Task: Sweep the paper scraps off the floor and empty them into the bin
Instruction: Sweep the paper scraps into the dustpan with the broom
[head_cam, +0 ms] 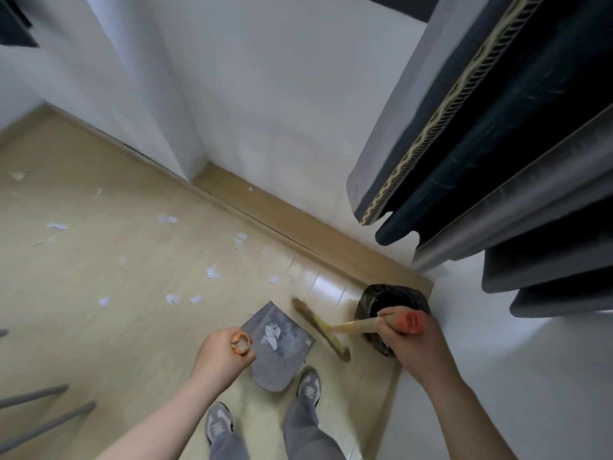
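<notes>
My left hand (222, 355) grips the top of the handle of a grey metal dustpan (282, 353), which holds a few white paper scraps (271, 335). My right hand (409, 340) grips the wooden broom handle just below its orange-red cap (411, 322). The broom head (323, 330), with yellowish bristles, lies slanted just right of the dustpan. A black-lined bin (398, 302) stands in the corner behind my right hand, partly hidden by it. Several white paper scraps (212, 272) lie scattered over the wooden floor to the left and beyond the dustpan.
White walls and a wooden skirting (298, 224) border the floor at the back. Dark curtains or fabric panels (497, 127) hang at the upper right. My feet in grey shoes (308, 388) stand just behind the dustpan. Grey metal bars (43, 413) show at the lower left.
</notes>
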### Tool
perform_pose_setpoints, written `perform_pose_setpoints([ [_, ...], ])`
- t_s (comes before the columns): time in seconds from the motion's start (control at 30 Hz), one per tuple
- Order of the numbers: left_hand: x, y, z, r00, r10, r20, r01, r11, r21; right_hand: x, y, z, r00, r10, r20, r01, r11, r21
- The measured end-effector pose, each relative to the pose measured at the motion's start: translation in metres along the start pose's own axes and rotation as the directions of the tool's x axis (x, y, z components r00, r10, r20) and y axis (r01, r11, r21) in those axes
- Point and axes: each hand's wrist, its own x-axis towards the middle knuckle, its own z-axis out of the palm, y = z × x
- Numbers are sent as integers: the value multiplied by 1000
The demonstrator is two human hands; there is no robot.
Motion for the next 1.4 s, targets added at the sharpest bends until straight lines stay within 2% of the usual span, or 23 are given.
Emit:
perform_pose_setpoints([
  [0.2, -31, -22, -30, 1000, -27, -10, 27, 1000, 1, 15, -18, 29, 996, -66, -65, 59, 992, -111],
  [0.47, -48, -64, -72, 990, -110, -89, 106, 993, -48, 18, -51, 69, 979, -38, -198, 45, 999, 29],
  [0.67, -38, -88, -87, 985, -131, -114, 127, 991, -39, 31, -68, 96, 988, 17, -154, -10, 999, 43],
  [0.8, -20, -101, -86, 984, -141, -107, 138, 990, -30, 40, -70, 121, 996, 48, -70, -50, 998, -23],
  [0.97, 10, -96, -85, 989, -123, -82, 122, 992, -14, 24, -65, 145, 999, -37, -1, 37, 994, -104],
  [1.1, 20, -95, -87, 988, -123, -90, 123, 992, -10, -3, -63, 149, 981, -102, 166, 127, 981, -148],
  [1.2, 22, -98, -90, 990, -112, -91, 111, 994, -21, -22, -65, 147, 964, -123, 234, 169, 967, -189],
  [1.33, 22, -104, -96, 990, -109, -94, 104, 993, -54, -33, -79, 136, 975, -56, 217, 83, 990, -116],
  [1.4, 20, -111, -101, 989, -107, -97, 101, 993, -68, -40, -92, 131, 978, -71, 197, 85, 995, -60],
])
